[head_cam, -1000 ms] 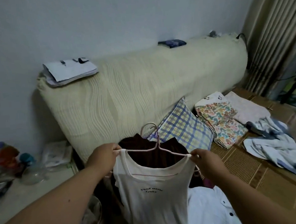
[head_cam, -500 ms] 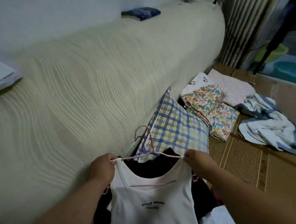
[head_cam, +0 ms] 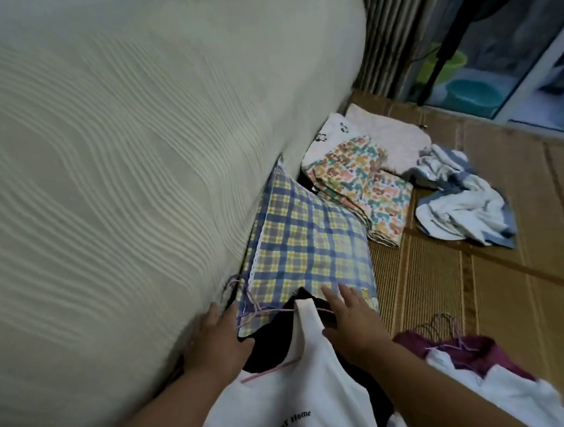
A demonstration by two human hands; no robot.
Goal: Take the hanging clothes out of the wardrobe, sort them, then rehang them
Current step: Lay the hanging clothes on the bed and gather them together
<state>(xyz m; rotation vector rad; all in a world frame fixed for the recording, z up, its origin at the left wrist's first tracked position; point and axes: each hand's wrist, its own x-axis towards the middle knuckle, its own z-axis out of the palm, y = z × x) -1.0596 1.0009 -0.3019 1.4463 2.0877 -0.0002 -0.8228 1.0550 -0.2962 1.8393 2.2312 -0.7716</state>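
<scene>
A white tank top (head_cam: 301, 393) with black lettering lies on its thin pink wire hanger (head_cam: 280, 310), spread over a dark garment (head_cam: 272, 346) at the foot of a plaid pillow (head_cam: 309, 244). My left hand (head_cam: 216, 342) rests flat over the top's left shoulder, which it hides. My right hand (head_cam: 353, 321) lies with fingers spread on the hanger's right end. To the right, a maroon garment (head_cam: 480, 349) and a white shirt (head_cam: 499, 394) lie on several wire hangers.
A tall cream ribbed cover (head_cam: 138, 156) rises on the left. On the bamboo mat (head_cam: 510, 298) lie a folded floral cloth (head_cam: 365, 188), a pale pink cloth (head_cam: 388, 134) and a crumpled blue-and-white garment (head_cam: 465, 208). A curtain (head_cam: 391, 25) and plastic basins (head_cam: 471, 92) stand at the back right.
The tank top was held up by both hanger ends; now it lies down on the dark garment and my fingers have spread. The view has swung right and down.
</scene>
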